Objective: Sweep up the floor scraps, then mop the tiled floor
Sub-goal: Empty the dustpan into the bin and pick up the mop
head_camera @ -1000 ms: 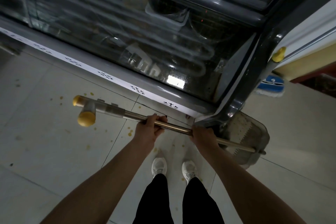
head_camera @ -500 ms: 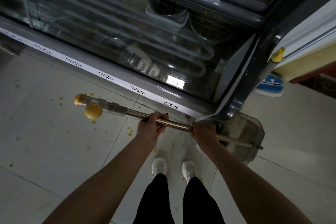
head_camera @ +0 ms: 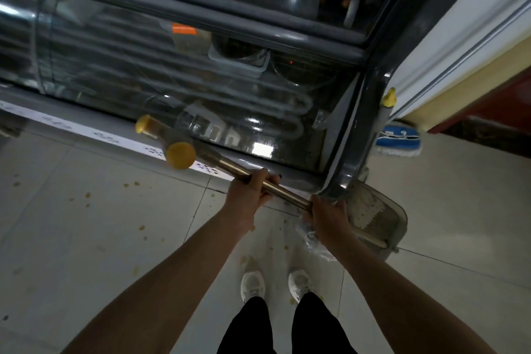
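The mop handle (head_camera: 258, 178) is gripped by closed fingers of both hands; its mop head (head_camera: 376, 217) lies beyond the right hand (head_camera: 329, 217), farther from the left hand (head_camera: 248, 195).

The light around me is dim; a white glare (head_camera: 261, 149) shines on the display case glass (head_camera: 172, 72). Edges bend; the yellow handle cap (head_camera: 181, 155) is blurred.

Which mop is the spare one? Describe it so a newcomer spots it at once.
Find the glass display case and go to its right corner. Beyond it, a blue mop head rests on the floor tiles. Unlike the grey-headed mop in both hands, nobody holds it.
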The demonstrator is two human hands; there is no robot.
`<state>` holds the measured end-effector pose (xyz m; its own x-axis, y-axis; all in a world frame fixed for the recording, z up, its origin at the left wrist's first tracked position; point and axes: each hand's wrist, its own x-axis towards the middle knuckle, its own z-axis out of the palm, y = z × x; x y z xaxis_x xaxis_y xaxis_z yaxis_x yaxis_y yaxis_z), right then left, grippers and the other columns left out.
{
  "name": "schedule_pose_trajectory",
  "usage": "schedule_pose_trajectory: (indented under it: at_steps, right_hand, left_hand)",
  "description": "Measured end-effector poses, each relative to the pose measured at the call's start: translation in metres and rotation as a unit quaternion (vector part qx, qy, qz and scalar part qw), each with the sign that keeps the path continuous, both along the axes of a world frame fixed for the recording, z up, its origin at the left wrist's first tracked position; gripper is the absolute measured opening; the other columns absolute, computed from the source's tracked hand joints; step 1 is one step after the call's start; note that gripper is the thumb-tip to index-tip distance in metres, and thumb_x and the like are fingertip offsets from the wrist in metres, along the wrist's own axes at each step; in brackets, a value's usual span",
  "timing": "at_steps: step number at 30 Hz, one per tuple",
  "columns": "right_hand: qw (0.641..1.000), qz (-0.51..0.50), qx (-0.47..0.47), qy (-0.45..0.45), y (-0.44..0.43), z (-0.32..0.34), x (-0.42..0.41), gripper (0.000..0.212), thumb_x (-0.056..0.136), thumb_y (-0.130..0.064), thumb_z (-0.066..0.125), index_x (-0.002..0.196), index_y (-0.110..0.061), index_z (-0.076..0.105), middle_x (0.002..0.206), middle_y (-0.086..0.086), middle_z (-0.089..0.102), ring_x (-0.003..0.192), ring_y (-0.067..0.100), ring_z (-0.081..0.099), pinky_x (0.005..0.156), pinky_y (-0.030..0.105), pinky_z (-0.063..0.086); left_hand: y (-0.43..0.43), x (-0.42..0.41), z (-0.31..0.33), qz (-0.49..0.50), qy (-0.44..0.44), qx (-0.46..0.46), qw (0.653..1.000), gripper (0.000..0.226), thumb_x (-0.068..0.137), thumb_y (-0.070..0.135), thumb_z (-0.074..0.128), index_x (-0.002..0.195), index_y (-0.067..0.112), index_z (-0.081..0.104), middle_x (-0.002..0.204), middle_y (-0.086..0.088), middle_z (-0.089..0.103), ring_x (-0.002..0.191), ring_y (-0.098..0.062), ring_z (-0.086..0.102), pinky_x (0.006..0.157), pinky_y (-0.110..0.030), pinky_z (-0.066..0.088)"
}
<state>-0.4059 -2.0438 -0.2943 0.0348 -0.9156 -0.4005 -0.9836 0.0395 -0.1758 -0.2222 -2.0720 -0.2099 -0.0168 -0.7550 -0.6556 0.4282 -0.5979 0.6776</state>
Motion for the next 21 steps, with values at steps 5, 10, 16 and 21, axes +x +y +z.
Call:
schedule_pose_trajectory:
  at_steps: [5, 10, 16, 21]
  right_hand:
    - [0.993, -0.107, -0.017, -0.052, 0.008, 0.021, -0.019, 0.023, 0.100, -0.020, 0.036, 0.110, -0.009, 0.053, 0.103, 0.013, 0.062, 0.102, 0.029, 0.056, 0.096, 0.043, 0.037]
    - [0.963, -0.219, -0.040, -0.156, 0.026, 0.045, -0.046, 0.027, 0.100, -0.024, 0.037, 0.108, -0.005, 0.054, 0.104, 0.019, 0.061, 0.102, 0.032, 0.055, 0.096, 0.043, 0.038]
    - [0.949, -0.262, -0.069, -0.160, 0.058, 0.066, -0.084, 0.023, 0.096, -0.041, 0.043, 0.091, -0.019, 0.048, 0.088, 0.004, 0.058, 0.085, 0.026, 0.058, 0.076, 0.027, 0.039]
    - [0.944, -0.286, -0.081, -0.143, 0.088, 0.083, -0.119, 0.028, 0.094, -0.051, 0.044, 0.093, -0.024, 0.048, 0.087, 0.002, 0.065, 0.091, 0.029, 0.058, 0.084, 0.036, 0.044]
  left_hand:
    - [-0.009, -0.032, 0.030, -0.049, -0.008, -0.035, 0.998, 0.012, 0.093, 0.011, 0.054, 0.100, 0.001, 0.056, 0.086, -0.011, 0.066, 0.081, -0.017, 0.066, 0.078, -0.030, 0.057]
    - [-0.015, -0.071, 0.064, -0.113, -0.032, -0.059, 0.991, 0.006, 0.091, 0.009, 0.057, 0.085, 0.007, 0.057, 0.076, -0.008, 0.067, 0.068, -0.012, 0.068, 0.068, -0.028, 0.059]
    - [0.000, -0.127, 0.103, -0.192, -0.060, -0.098, 0.975, 0.008, 0.090, 0.011, 0.059, 0.083, 0.010, 0.057, 0.079, -0.009, 0.068, 0.076, -0.015, 0.067, 0.073, -0.030, 0.058]
    - [0.026, -0.176, 0.130, -0.276, -0.115, -0.162, 0.940, 0.004, 0.088, 0.012, 0.062, 0.084, 0.011, 0.063, 0.084, -0.006, 0.070, 0.081, -0.014, 0.067, 0.068, -0.026, 0.056]
